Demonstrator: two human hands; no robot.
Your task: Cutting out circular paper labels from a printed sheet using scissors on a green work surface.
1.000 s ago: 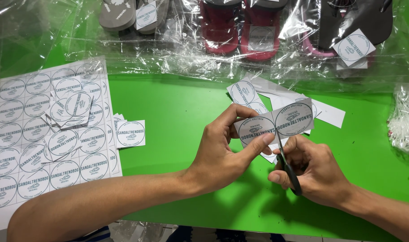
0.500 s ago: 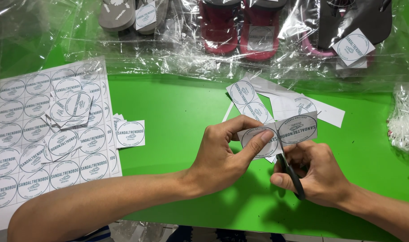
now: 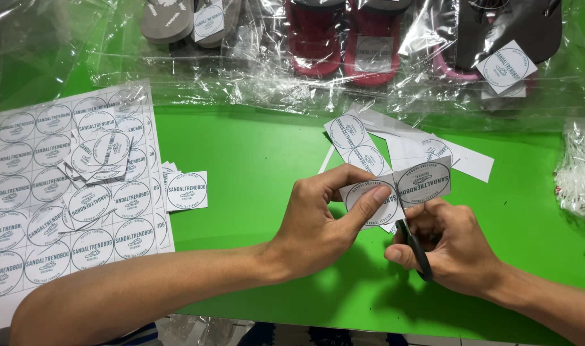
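My left hand [image 3: 321, 221] pinches a short white paper strip [image 3: 424, 182] printed with two round labels, held above the green table [image 3: 254, 160]. Black-handled scissors [image 3: 415, 247] are in my right hand [image 3: 449, 247], their blades at the gap between the two labels. Behind the strip lie more white strips and offcuts [image 3: 395, 144] with round labels.
A full sheet of round labels [image 3: 42, 211] lies at the left with loose cut squares [image 3: 186, 191] on and beside it. Bagged sandals [image 3: 347, 38] in clear plastic line the far edge. A bundle of white plastic ties [image 3: 581, 170] sits at the right.
The strip has tilted and dropped a little between my hands, and the scissors have cut further into the gap between the two labels.
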